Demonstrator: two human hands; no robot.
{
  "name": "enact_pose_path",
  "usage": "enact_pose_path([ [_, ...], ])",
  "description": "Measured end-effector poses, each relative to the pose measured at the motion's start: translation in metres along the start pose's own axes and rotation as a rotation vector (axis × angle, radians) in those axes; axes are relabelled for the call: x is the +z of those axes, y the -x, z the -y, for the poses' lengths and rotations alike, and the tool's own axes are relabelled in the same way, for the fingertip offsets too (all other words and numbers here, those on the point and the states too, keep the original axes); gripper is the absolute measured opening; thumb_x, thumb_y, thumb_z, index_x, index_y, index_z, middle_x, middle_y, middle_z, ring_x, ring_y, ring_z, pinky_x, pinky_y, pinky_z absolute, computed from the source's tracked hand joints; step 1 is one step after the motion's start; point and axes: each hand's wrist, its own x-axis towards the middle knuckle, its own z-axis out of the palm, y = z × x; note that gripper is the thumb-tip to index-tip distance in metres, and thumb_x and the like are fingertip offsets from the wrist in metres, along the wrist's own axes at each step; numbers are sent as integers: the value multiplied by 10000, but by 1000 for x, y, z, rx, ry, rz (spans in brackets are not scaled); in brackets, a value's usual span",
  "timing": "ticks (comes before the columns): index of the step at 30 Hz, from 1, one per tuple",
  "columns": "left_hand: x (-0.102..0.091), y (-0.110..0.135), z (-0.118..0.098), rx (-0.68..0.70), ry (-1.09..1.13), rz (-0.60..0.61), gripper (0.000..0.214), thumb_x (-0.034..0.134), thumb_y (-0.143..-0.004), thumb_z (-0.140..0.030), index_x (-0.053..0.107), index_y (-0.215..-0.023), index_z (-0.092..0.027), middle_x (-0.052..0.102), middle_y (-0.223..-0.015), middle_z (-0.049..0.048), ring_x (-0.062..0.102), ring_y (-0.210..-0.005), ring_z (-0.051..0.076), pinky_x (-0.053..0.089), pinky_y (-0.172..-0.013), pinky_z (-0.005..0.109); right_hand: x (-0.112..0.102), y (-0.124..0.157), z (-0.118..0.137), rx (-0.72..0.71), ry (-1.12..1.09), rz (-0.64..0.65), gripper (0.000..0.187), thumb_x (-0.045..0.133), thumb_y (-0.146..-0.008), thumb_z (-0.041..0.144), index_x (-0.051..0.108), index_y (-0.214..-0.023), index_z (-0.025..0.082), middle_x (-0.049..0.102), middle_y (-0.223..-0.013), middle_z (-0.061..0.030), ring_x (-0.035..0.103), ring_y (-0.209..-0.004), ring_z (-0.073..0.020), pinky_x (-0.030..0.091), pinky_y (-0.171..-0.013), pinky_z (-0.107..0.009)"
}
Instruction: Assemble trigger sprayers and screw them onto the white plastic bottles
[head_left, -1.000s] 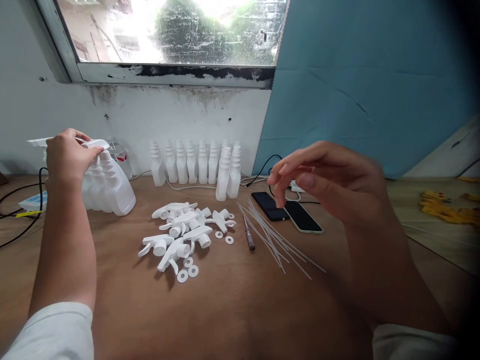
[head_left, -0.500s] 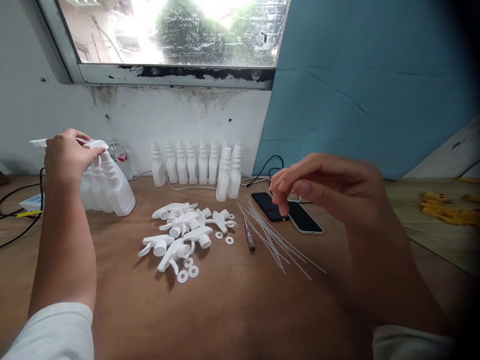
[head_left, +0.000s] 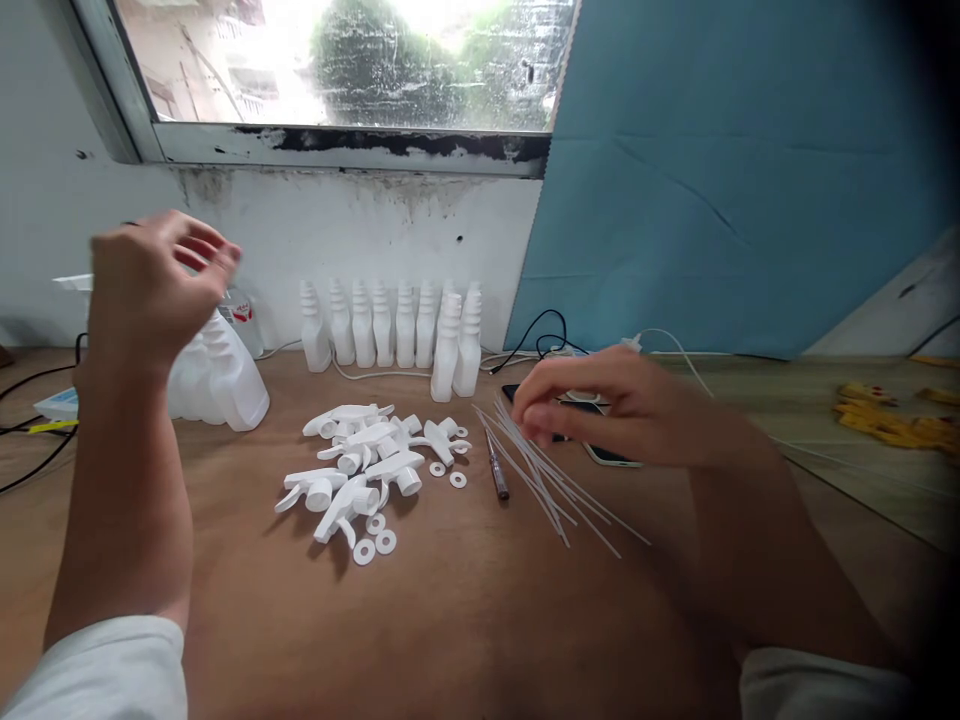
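My left hand point(head_left: 161, 285) hovers, empty and loosely open, above a group of white spray bottles point(head_left: 244, 385) at the left. It partly hides a trigger head point(head_left: 73, 283) that shows behind the wrist. Over the upper part of several thin white plastic tubes point(head_left: 551, 475) is my right hand point(head_left: 592, 405). Its fingers are curved with a gap to the thumb, and I see nothing between them. A small screwdriver point(head_left: 497, 468) lies left of these tubes. In the middle of the table, loose white trigger sprayers point(head_left: 371, 440) form a pile, with flat white washers point(head_left: 385, 541) beside it.
Several white bottles without sprayers point(head_left: 406, 335) stand along the wall. Two phones point(head_left: 615, 458) lie partly under my right hand. Black cables point(head_left: 37, 475) run at the left, and a clear bottle point(head_left: 246, 320) stands behind my left hand.
My left hand has let go of the trigger head on a bottle and risen. My right hand has moved down and left toward the thin tubes.
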Motion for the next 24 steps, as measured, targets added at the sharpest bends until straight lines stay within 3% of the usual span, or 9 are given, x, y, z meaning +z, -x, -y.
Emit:
enact_pose_path([
  [3,14,3,-17,258,105,418,298,533,-836,-450,661,-941,-202,653,-788,8,597,-665,131,460,-641,242,12,-10,-9,165,157,323,197,488,-919,278,651,-877,174,648,-762,-12,550,-616,-96,369,-548,-216],
  [5,30,9,-32,402,128,696,263,519,-838,-446,671,-889,-238,664,-815,7,588,-644,137,434,-619,256,26,-17,-20,260,199,474,200,480,-906,264,660,-915,177,663,-818,-23,570,-653,-109,364,-556,-218],
  [8,59,26,-58,488,182,984,254,524,-844,-430,664,-981,-269,666,-934,8,605,-732,155,426,-644,256,52,-28,-37,306,255,588,213,483,-879,237,667,-966,174,665,-859,-40,583,-688,-126,360,-573,-224],
  [12,90,60,-82,697,337,1345,432,705,-708,-332,631,-1133,-329,571,-1235,-5,557,-1068,198,431,-774,231,83,-35,-56,311,413,665,263,483,-838,183,663,-1028,196,662,-965,-63,606,-784,-171,363,-584,-231],
  [16,100,83,-95,873,370,1445,486,768,-630,-292,663,-1100,-363,504,-1301,4,466,-1170,242,413,-884,274,101,-37,-67,371,502,704,286,536,-781,155,670,-1033,183,666,-941,-93,632,-785,-217,402,-590,-252],
  [21,101,93,-106,962,269,1358,378,763,-643,-303,702,-1013,-351,552,-1193,37,465,-1115,268,409,-840,309,110,-38,-76,338,511,683,216,569,-780,178,674,-965,138,666,-890,-106,640,-786,-225,393,-599,-256],
  [24,105,94,-106,933,262,1324,328,769,-644,-269,712,-956,-357,590,-1161,3,488,-1108,245,406,-825,283,109,-39,-79,298,496,665,193,522,-802,173,681,-907,140,668,-889,-95,620,-766,-193,359,-588,-241],
])
